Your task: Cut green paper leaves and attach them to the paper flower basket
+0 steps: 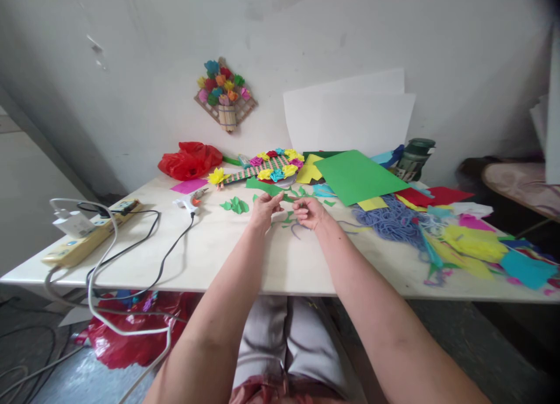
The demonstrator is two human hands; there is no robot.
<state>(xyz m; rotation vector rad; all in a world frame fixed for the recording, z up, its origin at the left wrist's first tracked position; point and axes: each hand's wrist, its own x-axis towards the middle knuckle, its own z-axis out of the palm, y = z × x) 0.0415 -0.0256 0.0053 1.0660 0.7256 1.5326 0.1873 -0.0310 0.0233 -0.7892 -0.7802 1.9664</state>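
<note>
Green paper strip (286, 198), lying crosswise, both hands pinching

1. Your left hand (263, 209) is raised ahead of you, its fingers pinched together at the tips.
2. Your right hand (310, 211) sits just beside it, fingers curled inward, palm turned partly down.
3. Both of your forearms are bare and stretch forward, converging toward the middle.
4. Your wrists are nearly level, close but apart.
</note>
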